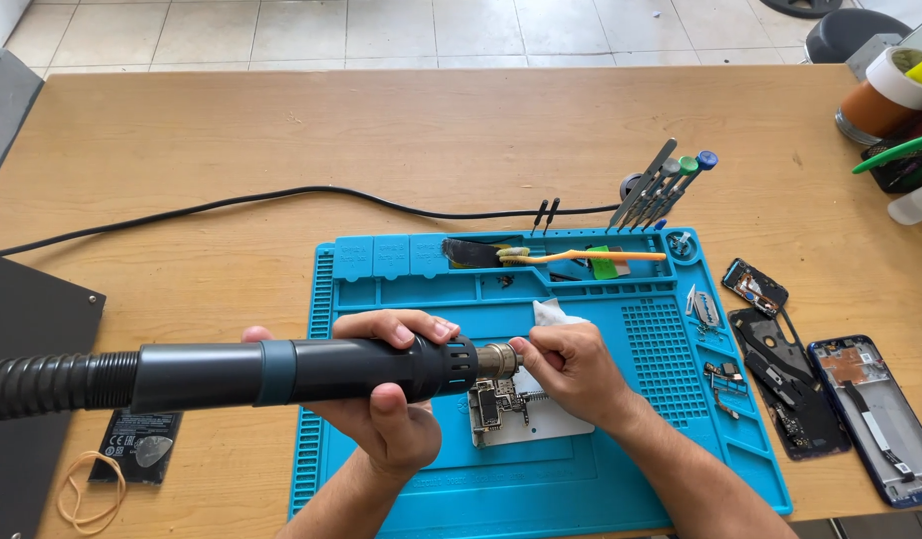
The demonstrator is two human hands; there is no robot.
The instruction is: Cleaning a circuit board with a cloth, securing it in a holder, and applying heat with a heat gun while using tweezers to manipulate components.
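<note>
Heat gun (311, 371) held level over the blue mat (621, 469), its barrel clasped by the left hand (391, 384). Right hand (571, 369) pinches the metal nozzle (496, 359) at the gun's tip. Beneath the nozzle, a circuit board (496, 411) lies on white tissue (556, 414); beyond the fingers, a yellow toothbrush (581, 257).

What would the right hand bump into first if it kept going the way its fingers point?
The right hand points left, fingertips pinching the metal nozzle of the black hot air gun. It already touches that nozzle, so going on it would probably press against the gun's vented barrel, held by the left hand.
</note>
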